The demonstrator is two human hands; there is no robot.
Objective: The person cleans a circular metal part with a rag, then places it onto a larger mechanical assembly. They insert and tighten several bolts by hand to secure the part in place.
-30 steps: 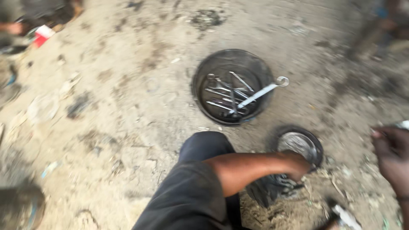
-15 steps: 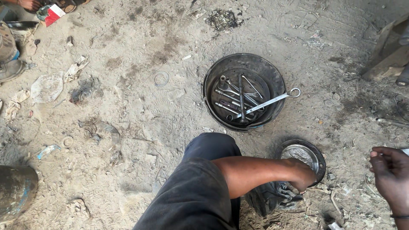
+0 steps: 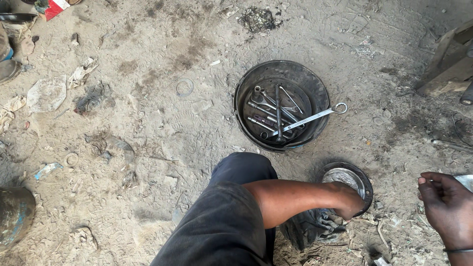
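Left hand point(image 3: 350, 201): reaches across the knee to the near rim of a round metal dish point(image 3: 346, 178) on the ground; fingers curled at its edge, grasp not discernible. The dish lies flat, open side up, just below a black tub point(image 3: 246, 93). Right hand point(image 3: 446, 207): hovers loosely curled, holding nothing, right of the dish. Long ring spanner point(image 3: 308, 118): rests across the tub's rim, ring end pointing upper right. Surface: littered dirt ground, dark rag point(image 3: 310, 227) beside the knee.

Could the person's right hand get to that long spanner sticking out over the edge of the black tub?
Probably yes. The right hand is free, and only bare ground lies between it and the spanner, whose ring end overhangs the tub rim, uncovered.
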